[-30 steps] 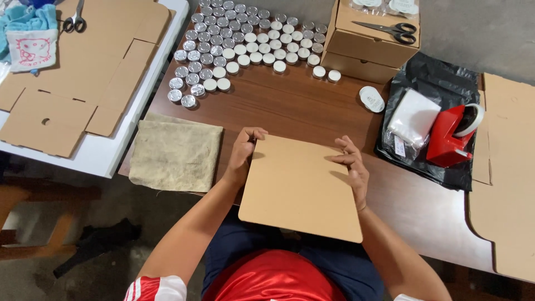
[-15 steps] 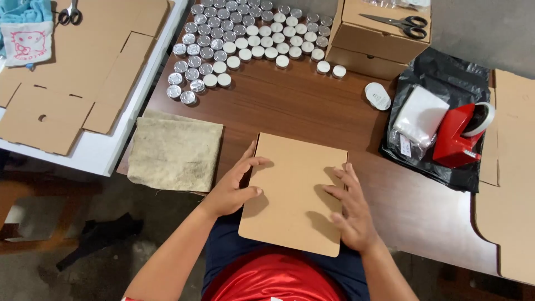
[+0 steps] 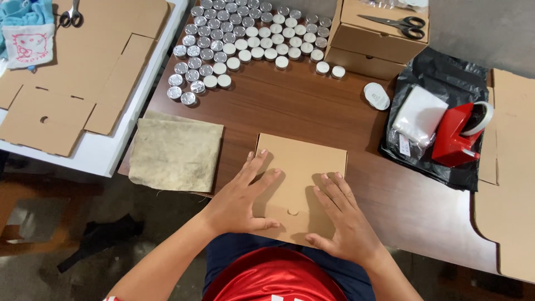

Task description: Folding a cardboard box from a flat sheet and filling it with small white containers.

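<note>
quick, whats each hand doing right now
Left hand: open, fingers spread, pressed flat on the cardboard box.
Right hand: open, palm down on the same box, gripping nothing.

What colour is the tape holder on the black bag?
Red, in the head view: the tape holder sits on the black bag.

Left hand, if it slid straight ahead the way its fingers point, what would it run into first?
The left hand lies flat on the cardboard box, fingers pointing up and right. Past the box's far edge comes bare wooden table, then probably the loose candles; depth is uncertain.
</note>
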